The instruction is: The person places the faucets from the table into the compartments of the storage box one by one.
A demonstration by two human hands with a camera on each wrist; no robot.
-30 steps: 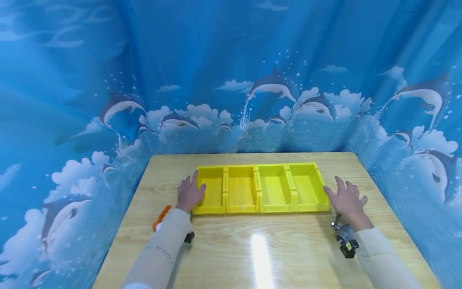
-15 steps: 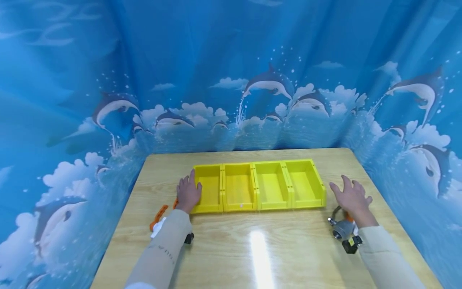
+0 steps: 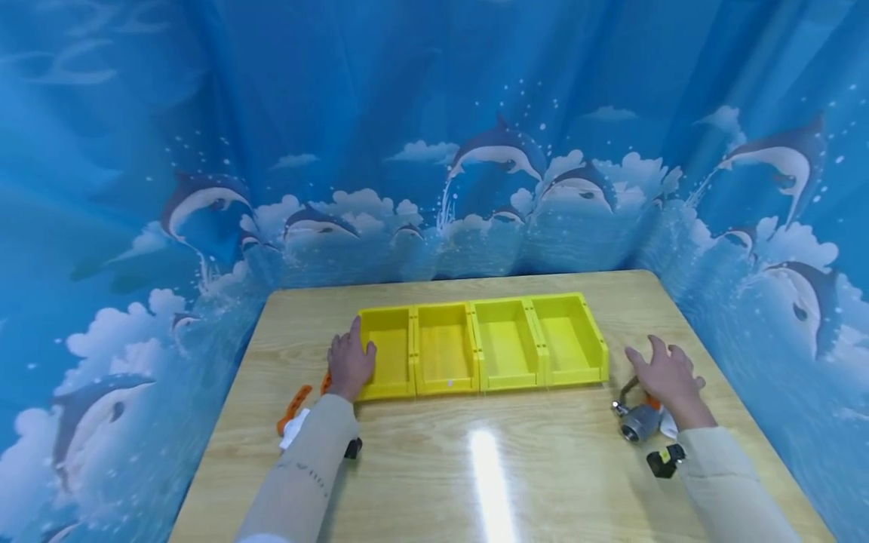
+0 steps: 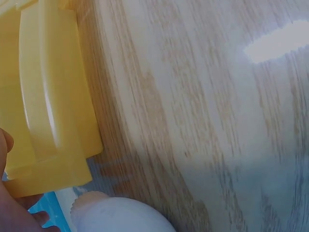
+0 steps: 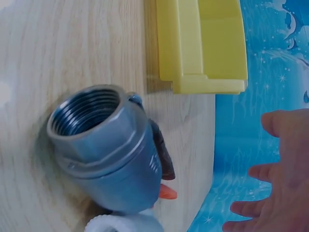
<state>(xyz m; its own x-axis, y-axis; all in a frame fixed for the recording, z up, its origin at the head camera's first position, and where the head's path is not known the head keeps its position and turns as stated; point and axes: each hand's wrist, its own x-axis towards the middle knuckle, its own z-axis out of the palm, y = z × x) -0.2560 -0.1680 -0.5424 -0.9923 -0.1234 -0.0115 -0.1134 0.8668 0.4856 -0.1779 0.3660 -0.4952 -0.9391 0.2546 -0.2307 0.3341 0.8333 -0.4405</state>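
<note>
A row of joined yellow bins [image 3: 444, 389] stands on the wooden table. My left hand [image 3: 349, 366] is at the row's left end, fingers extended, thumb over the end bin's side wall; whether it touches is hard to tell. My right hand [image 3: 668, 377] hovers right of the row, fingers spread, apart from it and holding nothing. Below that hand lies a grey metal valve [image 5: 108, 150] with a threaded opening and a dark lever [image 5: 161, 152]. Beside the left forearm are an orange strip-like piece [image 3: 293, 411] and a white rounded object [image 4: 120, 217], partly hidden.
A white ridged piece [image 5: 123, 223] and an orange tip [image 5: 168, 192] lie by the valve. A second orange piece [image 3: 326, 382] shows beside the left hand. Small black wrist cameras, such as the right one [image 3: 664, 461], hang under the sleeves. Blue dolphin curtains [image 3: 407, 151] enclose the table.
My right hand has drawn away from the row's right end, moving rightward, which uncovers more of the valve. The left hand stays at the left end. The head view has shifted slightly.
</note>
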